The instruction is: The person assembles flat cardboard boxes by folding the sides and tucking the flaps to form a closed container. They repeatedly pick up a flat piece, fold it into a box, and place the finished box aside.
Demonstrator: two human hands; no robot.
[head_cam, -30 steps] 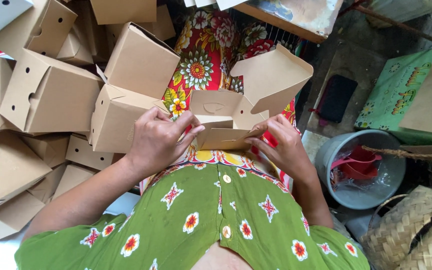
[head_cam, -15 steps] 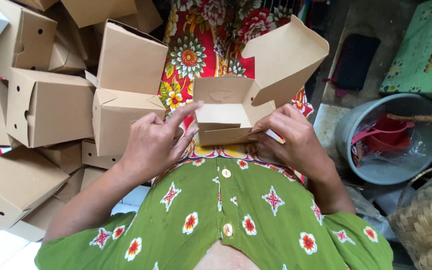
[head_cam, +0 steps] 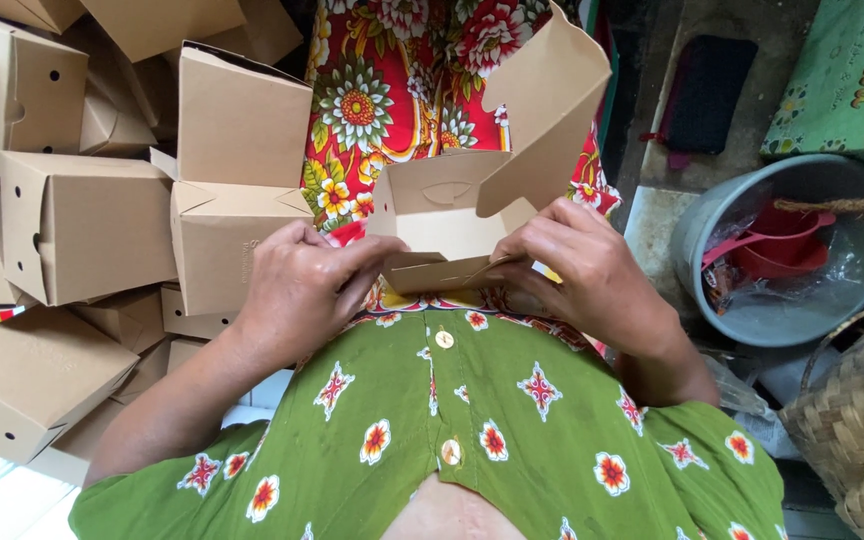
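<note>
At far left, folded brown cardboard boxes (head_cam: 82,225) lie in a loose heap, some closed with small round holes in their sides, some stacked over one another; one taller box (head_cam: 237,120) stands with its lid up just beside the person's left forearm. Next comes the left hand (head_cam: 302,290), fingers curled and pressed together, with its fingertips pinching the near left edge of a half-folded box (head_cam: 442,215) held in front of the chest. That box sits between both hands, over a lap covered in red flowered cloth (head_cam: 382,90); its body is open toward the camera, its near flap bent inward, and its large lid (head_cam: 542,100) stands tilted up and to the right. Below the hands is a green shirt (head_cam: 472,440) with red and white flowers and a row of buttons down its middle. The right hand (head_cam: 582,275) mirrors the left, fingers bent and closed on the near right edge of the same box, thumb tucked by the flap, so both hands grip the box at its front corners. Further right, on the floor, a grey bucket (head_cam: 752,320) holds a red scoop (head_cam: 772,245) and some clear plastic. A dark pouch (head_cam: 697,95) lies above it, near a green patterned mat (head_cam: 842,75). At lower right a woven basket (head_cam: 857,420) touches the frame edge.
</note>
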